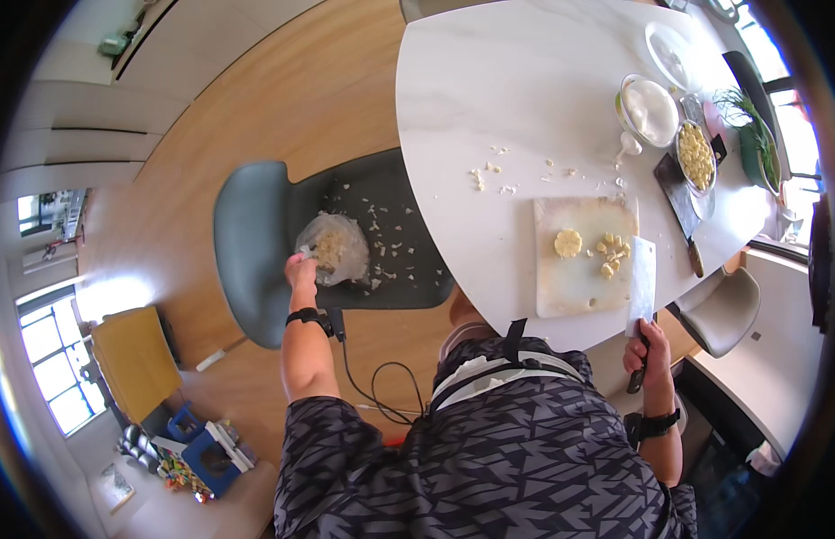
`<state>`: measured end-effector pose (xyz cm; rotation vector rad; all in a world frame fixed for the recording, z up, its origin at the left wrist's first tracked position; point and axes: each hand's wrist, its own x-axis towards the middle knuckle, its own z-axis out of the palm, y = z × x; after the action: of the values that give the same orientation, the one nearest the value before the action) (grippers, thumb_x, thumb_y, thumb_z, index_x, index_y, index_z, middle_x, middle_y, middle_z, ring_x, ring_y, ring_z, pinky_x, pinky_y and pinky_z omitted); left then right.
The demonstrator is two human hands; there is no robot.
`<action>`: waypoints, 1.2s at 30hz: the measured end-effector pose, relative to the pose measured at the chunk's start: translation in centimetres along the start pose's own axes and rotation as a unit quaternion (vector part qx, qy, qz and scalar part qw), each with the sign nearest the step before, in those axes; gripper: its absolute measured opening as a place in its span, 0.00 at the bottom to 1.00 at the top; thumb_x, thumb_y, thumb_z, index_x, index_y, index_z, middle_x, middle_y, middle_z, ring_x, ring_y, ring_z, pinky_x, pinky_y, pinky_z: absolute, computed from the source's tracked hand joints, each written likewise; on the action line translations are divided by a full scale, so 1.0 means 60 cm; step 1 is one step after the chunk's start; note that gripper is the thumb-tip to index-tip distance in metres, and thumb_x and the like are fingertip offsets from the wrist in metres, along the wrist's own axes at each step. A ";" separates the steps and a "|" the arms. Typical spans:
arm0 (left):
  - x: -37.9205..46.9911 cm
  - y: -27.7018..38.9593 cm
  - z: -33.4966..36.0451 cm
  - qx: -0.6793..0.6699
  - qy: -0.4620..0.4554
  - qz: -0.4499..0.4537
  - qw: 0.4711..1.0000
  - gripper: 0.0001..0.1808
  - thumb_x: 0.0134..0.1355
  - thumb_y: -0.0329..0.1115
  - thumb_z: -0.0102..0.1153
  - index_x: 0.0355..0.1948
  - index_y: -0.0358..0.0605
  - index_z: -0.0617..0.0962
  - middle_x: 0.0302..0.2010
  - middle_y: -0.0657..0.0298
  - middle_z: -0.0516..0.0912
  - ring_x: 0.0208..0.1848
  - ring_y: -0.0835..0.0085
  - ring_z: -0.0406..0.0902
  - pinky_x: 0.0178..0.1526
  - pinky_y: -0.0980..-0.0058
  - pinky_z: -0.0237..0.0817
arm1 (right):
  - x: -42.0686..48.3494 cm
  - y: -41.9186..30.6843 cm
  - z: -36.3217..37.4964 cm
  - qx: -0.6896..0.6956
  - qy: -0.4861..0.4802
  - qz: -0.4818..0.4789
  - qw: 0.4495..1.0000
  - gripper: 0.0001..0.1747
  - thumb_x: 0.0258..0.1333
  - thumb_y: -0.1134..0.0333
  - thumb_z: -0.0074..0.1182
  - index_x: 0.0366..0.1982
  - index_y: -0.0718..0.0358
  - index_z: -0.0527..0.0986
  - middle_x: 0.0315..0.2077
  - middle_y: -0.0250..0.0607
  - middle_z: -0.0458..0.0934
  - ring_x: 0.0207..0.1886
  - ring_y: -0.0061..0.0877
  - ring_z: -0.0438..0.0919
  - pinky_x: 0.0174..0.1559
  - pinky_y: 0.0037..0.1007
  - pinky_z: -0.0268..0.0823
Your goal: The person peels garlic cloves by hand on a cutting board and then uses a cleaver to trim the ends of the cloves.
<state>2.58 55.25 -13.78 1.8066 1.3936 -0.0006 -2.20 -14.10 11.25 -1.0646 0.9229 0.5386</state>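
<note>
My left hand [301,275] pinches the edge of a clear plastic bag [350,237], which rests on the seat of a dark grey chair [249,236]. Pale scraps, apparently garlic peelings, fill the bag; more lie scattered over the seat. In my right hand [652,352] is the handle of a cleaver [642,283], its blade lying across the right edge of a white cutting board [552,290]. On the board sit a cut garlic head [568,243] and a small pile of garlic cloves [611,250].
A second cleaver [677,192] lies beyond the board, beside a bowl of peeled cloves [696,156]. Behind are a whole garlic bulb [630,144], a bowl covered in white plastic [650,111] and a green planter [758,155]. Peel bits dot the white table [471,81]. A black cable [374,391] hangs at my left.
</note>
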 end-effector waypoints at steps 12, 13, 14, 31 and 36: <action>0.000 0.038 0.007 -0.001 0.053 -0.073 0.996 0.04 0.60 0.29 0.59 0.36 0.43 0.81 0.24 0.59 0.81 0.16 0.70 0.74 0.15 0.71 0.64 | -0.021 0.031 -0.032 0.031 0.026 -0.015 0.999 0.13 0.69 0.56 0.51 0.31 0.52 0.67 0.12 0.27 0.60 0.08 0.22 0.61 0.11 0.29 0.55; -0.004 0.043 0.025 0.005 0.037 -0.063 0.997 0.03 0.61 0.30 0.59 0.34 0.44 0.81 0.22 0.60 0.79 0.14 0.71 0.72 0.14 0.73 0.62 | -0.031 0.024 -0.034 0.035 0.044 -0.013 0.998 0.13 0.69 0.56 0.52 0.31 0.52 0.67 0.12 0.27 0.60 0.08 0.22 0.61 0.11 0.29 0.55; -0.005 0.050 0.020 -0.028 0.028 -0.040 0.998 0.03 0.62 0.29 0.57 0.35 0.45 0.81 0.21 0.61 0.78 0.14 0.71 0.71 0.13 0.73 0.61 | -0.029 0.025 -0.035 0.042 0.040 0.002 0.998 0.13 0.69 0.57 0.52 0.30 0.52 0.66 0.12 0.27 0.60 0.09 0.22 0.61 0.12 0.29 0.55; -0.628 0.307 0.315 0.139 -0.351 0.653 0.657 0.23 0.53 0.28 0.66 0.52 0.45 0.80 0.54 0.54 0.76 0.58 0.54 0.73 0.60 0.57 0.65 | -0.028 0.090 -0.091 0.050 0.053 -0.046 0.996 0.10 0.70 0.61 0.52 0.38 0.62 0.72 0.16 0.30 0.66 0.14 0.21 0.68 0.17 0.25 0.63; -0.670 0.308 0.373 0.242 -0.331 0.695 0.591 0.23 0.50 0.30 0.69 0.51 0.47 0.81 0.55 0.56 0.75 0.61 0.56 0.70 0.61 0.57 0.62 | -0.031 0.093 -0.095 0.013 0.033 -0.090 0.995 0.11 0.70 0.62 0.51 0.35 0.63 0.71 0.16 0.30 0.67 0.14 0.20 0.68 0.17 0.25 0.63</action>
<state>12.28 9.05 1.30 2.4749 -0.8404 -0.2249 -9.55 -16.91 9.02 -1.1341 0.8798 0.3426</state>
